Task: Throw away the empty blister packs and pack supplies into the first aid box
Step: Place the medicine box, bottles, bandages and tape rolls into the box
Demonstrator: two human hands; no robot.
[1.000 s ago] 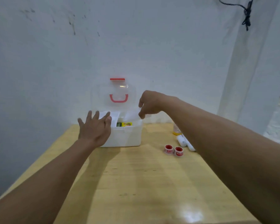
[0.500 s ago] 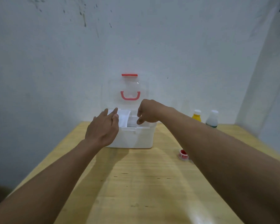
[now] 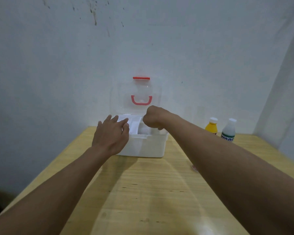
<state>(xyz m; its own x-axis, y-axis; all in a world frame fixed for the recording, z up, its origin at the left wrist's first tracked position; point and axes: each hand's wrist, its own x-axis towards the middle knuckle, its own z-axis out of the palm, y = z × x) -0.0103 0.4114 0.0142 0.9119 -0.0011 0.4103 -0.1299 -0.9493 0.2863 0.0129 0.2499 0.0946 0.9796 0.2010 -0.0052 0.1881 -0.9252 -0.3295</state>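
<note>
Head view, single entry.

Item 1, left hand [image 3: 111, 134]: forearm reaches in from the lower left, palm down, back of the hand to the camera. The fingers lie straight and slightly spread over the left front corner of the first aid box [image 3: 143, 146], their tips on the white insert [image 3: 134, 126] inside. It clasps nothing.

Item 2, right hand [image 3: 153, 119]: forearm comes in long from the lower right, wrist bent down over the right half of the box opening. The fingers are curled under and hidden behind the knuckles; whether they hold anything cannot be told.

Item 3, first aid box: rectangular, opaque white plastic with smooth walls and a stepped front lip, standing at the far middle of the table [image 3: 143, 192] close to the wall [image 3: 58, 65]. Its lid [image 3: 119, 99] is clear plastic with rounded corners, standing upright and open, and carries a red U-shaped handle [image 3: 141, 101] and a red bar latch [image 3: 141, 78] at the top edge.

Item 4, table: pale yellow wood, grained, with a slight sheen.

Item 5, two bottles right of the box, by the wall: yellow bottle [image 3: 211, 127] with a white cap; just beside it, translucent white bottle [image 3: 228, 131] with a green label.

Item 6, wall: matt pale grey, dark flecks near the top.
</note>
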